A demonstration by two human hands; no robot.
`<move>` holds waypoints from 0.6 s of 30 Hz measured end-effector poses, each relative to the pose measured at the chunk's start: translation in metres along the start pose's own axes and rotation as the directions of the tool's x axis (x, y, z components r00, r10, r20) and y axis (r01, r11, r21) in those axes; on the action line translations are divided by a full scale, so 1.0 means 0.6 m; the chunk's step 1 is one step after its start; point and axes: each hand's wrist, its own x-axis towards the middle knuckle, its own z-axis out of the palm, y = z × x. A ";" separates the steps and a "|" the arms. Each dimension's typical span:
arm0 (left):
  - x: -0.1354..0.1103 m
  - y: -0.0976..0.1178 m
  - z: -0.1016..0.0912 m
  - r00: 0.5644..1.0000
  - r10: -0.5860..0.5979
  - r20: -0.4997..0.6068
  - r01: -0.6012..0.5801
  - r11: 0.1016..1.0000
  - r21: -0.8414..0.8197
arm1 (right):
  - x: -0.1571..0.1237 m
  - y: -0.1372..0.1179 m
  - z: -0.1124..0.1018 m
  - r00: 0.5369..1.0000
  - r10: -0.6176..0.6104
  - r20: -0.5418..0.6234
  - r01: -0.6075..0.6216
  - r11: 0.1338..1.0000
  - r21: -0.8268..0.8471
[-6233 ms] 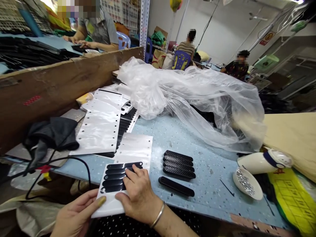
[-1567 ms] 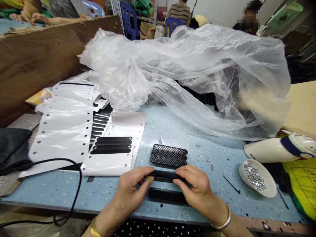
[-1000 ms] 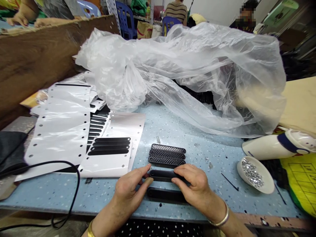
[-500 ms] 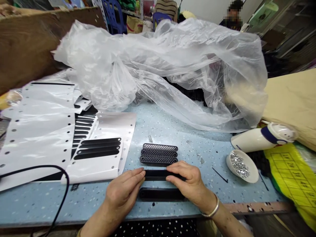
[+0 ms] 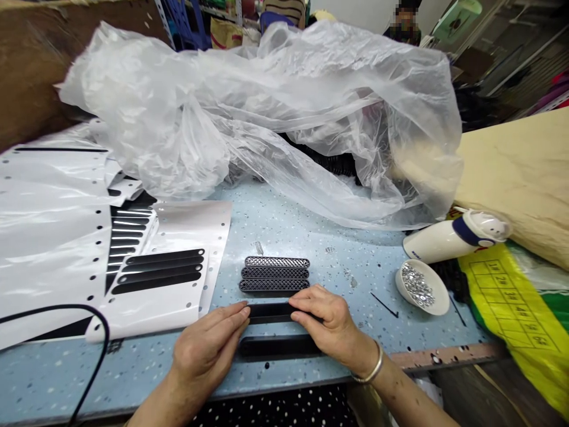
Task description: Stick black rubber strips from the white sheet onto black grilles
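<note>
Between my two hands lies a slim black plastic bar, level above the blue speckled table. My left hand has its fingers together, with the tips closed on the bar's left end. The thumb and fingers of my right hand pinch its right end, covering that part. A second black bar lies just nearer to me, partly behind my right hand. Right beyond the held bar, three black lattice-patterned bars sit side by side. Several flat black strips rest on white backing sheets to the left.
Crumpled clear plastic sheeting covers the back of the table. At right are a white bowl of small metal parts, a white bottle on its side and a yellow printed bag. A black cable loops at left. One person is far behind.
The view has shifted slightly, so most things appear farther left. Both hands keep the same grip on the bar, and nothing on the table has visibly been moved.
</note>
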 end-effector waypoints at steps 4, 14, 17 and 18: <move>0.000 -0.001 0.000 1.000 -0.024 0.019 0.024 1.000 0.001 | -0.007 -0.001 -0.001 1.000 -0.001 -0.030 0.000 1.000 -0.019; -0.006 -0.002 -0.002 0.983 -0.174 0.054 0.173 0.985 0.020 | -0.046 0.014 -0.045 0.915 0.285 -0.284 -0.263 0.958 0.114; -0.004 0.000 0.001 0.961 -0.268 0.074 0.268 0.963 0.007 | -0.042 0.012 -0.038 0.928 0.304 -0.217 -0.276 0.949 0.150; -0.003 -0.001 0.003 0.956 -0.282 0.080 0.283 0.959 -0.002 | -0.039 0.010 -0.034 0.933 0.303 -0.193 -0.278 0.949 0.148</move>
